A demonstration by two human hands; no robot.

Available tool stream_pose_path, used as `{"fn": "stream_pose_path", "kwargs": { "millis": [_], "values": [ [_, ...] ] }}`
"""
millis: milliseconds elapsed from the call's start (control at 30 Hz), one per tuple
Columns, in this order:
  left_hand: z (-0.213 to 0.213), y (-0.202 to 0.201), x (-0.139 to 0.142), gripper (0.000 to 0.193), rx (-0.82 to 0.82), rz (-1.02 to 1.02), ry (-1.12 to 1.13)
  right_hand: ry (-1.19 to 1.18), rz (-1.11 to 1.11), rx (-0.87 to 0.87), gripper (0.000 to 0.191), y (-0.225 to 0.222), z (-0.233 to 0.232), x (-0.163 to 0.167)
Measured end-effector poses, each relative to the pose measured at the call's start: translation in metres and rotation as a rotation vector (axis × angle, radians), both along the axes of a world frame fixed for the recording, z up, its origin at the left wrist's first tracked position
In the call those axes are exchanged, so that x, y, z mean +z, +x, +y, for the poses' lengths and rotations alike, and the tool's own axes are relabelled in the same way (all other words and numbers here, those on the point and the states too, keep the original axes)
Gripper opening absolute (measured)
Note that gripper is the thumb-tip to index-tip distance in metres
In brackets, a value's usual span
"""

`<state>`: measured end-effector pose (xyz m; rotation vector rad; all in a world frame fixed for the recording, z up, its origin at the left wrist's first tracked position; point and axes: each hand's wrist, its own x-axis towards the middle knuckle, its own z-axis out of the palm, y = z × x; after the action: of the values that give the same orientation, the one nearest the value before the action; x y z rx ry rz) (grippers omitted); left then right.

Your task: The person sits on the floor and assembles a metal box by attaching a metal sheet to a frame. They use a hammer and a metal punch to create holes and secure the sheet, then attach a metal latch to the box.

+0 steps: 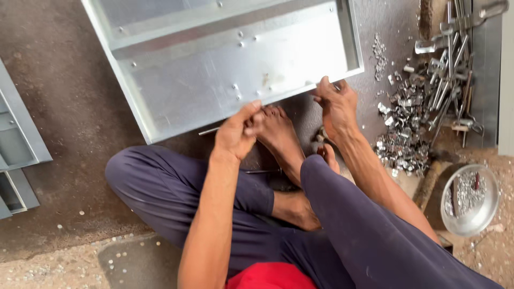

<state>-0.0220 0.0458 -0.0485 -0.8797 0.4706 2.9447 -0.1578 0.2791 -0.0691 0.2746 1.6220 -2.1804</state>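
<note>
1. Person sits on the floor [64, 96], legs folded, one bare foot [276, 131] pressed against the near edge of a grey sheet-metal tray [225, 69].
2. Tray: lies flat on the floor at far centre, shallow, with raised rims; small rivets or screws dot its surface.
3. Left hand [235, 131]: at the tray's near edge, just left of the foot. Grip is closed, thumb up against the rim. A thin metal rod [209, 130] shows at the edge just left of this hand; cannot tell whether the hand holds it.
4. Right hand [336, 104]: at the tray's near right corner, fingers curled down onto the rim. Grip looks closed on the rim; whether something small is pinched in it cannot be told.
5. Right of the right hand: a heap of small shiny metal clips [407, 128] on the floor, with longer metal rods and brackets [447, 69] piled farther right.
6. Near right: a round steel bowl [490, 206] holding small metal bits.
7. Left edge: parts of other grey metal trays [21, 139], well apart from the hands.
</note>
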Motion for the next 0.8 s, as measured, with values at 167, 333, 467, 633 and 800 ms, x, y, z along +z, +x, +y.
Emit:
{"fn": "stream_pose_path", "kwargs": {
  "millis": [167, 333, 467, 633, 800],
  "values": [
    [-0.008, -0.011, -0.001, 0.027, 0.035, -0.068, -0.101, 0.218, 0.044, 0.09, 0.024, -0.016, -0.006, 0.006],
    [-0.003, -0.019, -0.01, 0.03, 0.164, -0.026, -0.075, 1.285, 0.479, 0.568, 0.03, 0.035, 0.038, 0.121],
    [-0.002, -0.027, -0.032, 0.04, 0.219, 0.064, -0.233, 1.041, 1.152, 0.805, 0.033, 0.078, -0.077, 0.101],
    [-0.001, -0.022, -0.052, 0.044, 0.223, 0.147, -0.215, 0.996, 1.185, 0.856, 0.039, 0.088, -0.084, 0.109],
    [0.001, -0.022, -0.045, 0.052, 0.326, 0.07, -0.322, 0.915, 0.447, 0.646, 0.035, 0.09, 0.068, 0.145]
  ]
}}
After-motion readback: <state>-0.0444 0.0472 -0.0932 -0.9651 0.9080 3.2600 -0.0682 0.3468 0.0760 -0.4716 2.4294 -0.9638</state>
